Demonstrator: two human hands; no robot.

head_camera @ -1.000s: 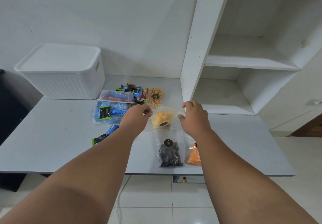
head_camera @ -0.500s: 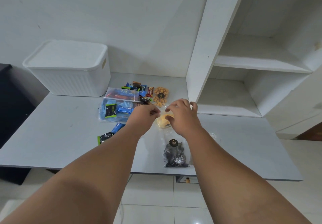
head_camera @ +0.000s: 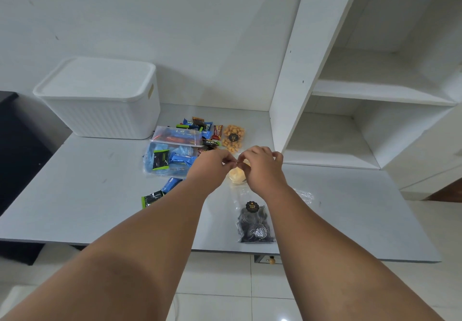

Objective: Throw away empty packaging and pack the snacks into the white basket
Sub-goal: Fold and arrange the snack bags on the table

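Snack bag (head_camera: 236, 175) is pinched at top between fingers (head_camera: 250, 154).

Even soft daylight, faint shadows, wide-angle edge bending, sharp focus

Round black sticker (head_camera: 251, 207) on the spiral-cookie bag (head_camera: 253, 228) reads, blurrily, "Kuping Gajah"; black wrapper (head_camera: 211, 142) shows "Nextar"; the rest is unreadable.

White wall (head_camera: 175, 21), grey table (head_camera: 75, 195) — tiled floor (head_camera: 225, 295)
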